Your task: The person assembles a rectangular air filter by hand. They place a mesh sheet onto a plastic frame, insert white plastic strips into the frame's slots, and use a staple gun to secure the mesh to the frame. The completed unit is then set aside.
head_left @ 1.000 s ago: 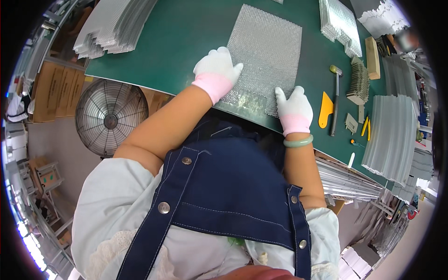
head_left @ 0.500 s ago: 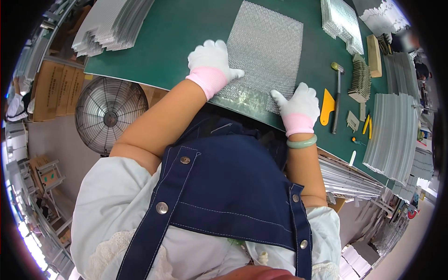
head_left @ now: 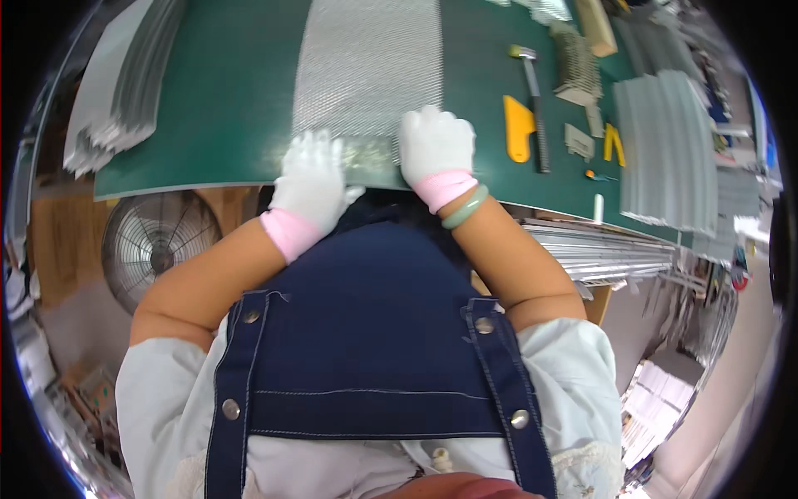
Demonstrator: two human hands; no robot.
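Note:
A silvery expanded-mesh sheet (head_left: 370, 71) lies on the green tabletop (head_left: 220, 108), its near end by the table's front edge. My left hand (head_left: 309, 187), in a white glove with a pink cuff, rests at the sheet's near left corner. Its fingers are stretched out and its thumb stands apart. At the near right corner is my right hand (head_left: 438, 150), gloved alike, with a pale green bangle (head_left: 465, 208) on the wrist. Its fingers look curled in, knuckles up; whatever may be under them is hidden.
To the right lie a yellow scraper (head_left: 519, 129), a hammer (head_left: 534, 104), yellow-handled pliers (head_left: 613, 145) and a wooden block (head_left: 596, 29). Stacked metal sheets stand at the far left (head_left: 125, 91) and right (head_left: 665, 150). Left, below the table, is a fan (head_left: 162, 241).
The view has turned, so the mesh sheet and tools appear farther left. My left hand has come back to the sheet's near left corner. My right hand's fingers, spread before, are now curled.

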